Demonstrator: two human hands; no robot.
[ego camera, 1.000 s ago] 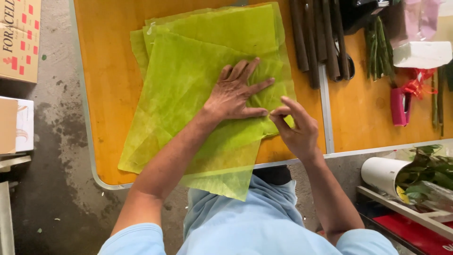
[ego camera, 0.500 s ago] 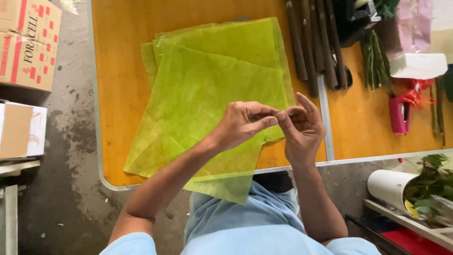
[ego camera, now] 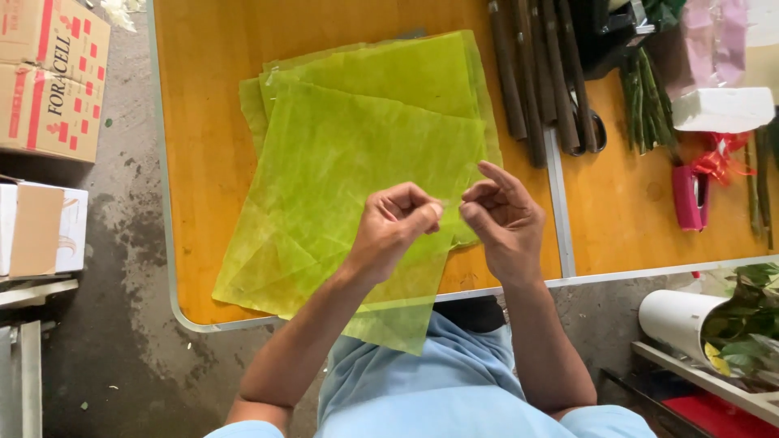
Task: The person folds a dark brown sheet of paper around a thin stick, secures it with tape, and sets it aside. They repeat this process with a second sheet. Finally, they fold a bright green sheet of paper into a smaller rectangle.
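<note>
A stack of thin lime-green sheets (ego camera: 357, 162) lies fanned on an orange table (ego camera: 203, 162), and its lowest corner hangs over the near edge. Both of my hands hover just above the stack's near right part. My left hand (ego camera: 398, 223) is curled with thumb and forefinger pinched. My right hand (ego camera: 503, 219) faces it a few centimetres away, thumb and fingers pinched and forefinger raised. Anything held between the fingertips is too small to make out. Neither hand touches the sheets.
Dark long sticks (ego camera: 527, 81) lie along the table's right side. On the adjoining table are green stems (ego camera: 645, 97), a pink holder (ego camera: 690, 199) and a white block (ego camera: 722, 109). Cardboard boxes (ego camera: 49, 81) stand on the floor at left. A white roll (ego camera: 673, 316) and leaves (ego camera: 746, 324) are at lower right.
My left hand lifted off the green sheets, where it lay flat, and closed into a pinch. Both hands rose and now face each other, slightly apart, above the stack.
</note>
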